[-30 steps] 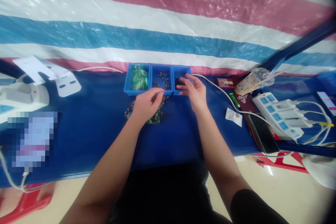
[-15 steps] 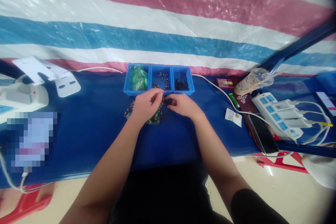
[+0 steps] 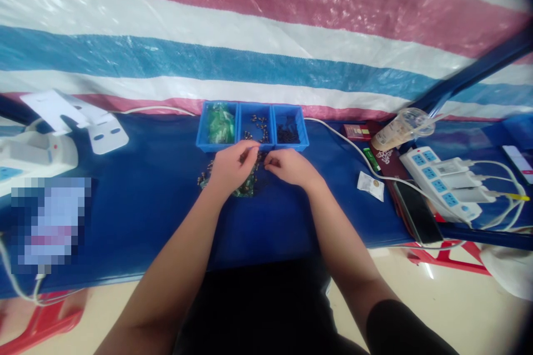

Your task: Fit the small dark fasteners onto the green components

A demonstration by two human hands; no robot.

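Observation:
My left hand (image 3: 234,165) is closed, thumb against fingers, just in front of the middle blue bin (image 3: 256,147); whatever it pinches is too small to make out. Close by on the right, my right hand (image 3: 289,166) has its fingertips pinched together, and I cannot see clearly what is between them. Beneath and around my left hand lies a heap of small brass-coloured parts (image 3: 205,181) with a green packet (image 3: 245,189), partly hidden. Similar small parts (image 3: 259,120) lie in the middle bin. Green plastic bags (image 3: 220,125) fill the left bin, and dark thin pieces (image 3: 288,130) the right one.
On the right are a power strip (image 3: 439,183) with chargers, a drink cup (image 3: 402,127), a dark phone (image 3: 416,211) and a small white packet (image 3: 370,186). A white stand (image 3: 77,119) and a blurred-out phone (image 3: 56,222) lie on the left. A white cable (image 3: 352,144) crosses the table.
My right hand's fingers have drawn closer together into a pinch. My left hand stays in the same spot.

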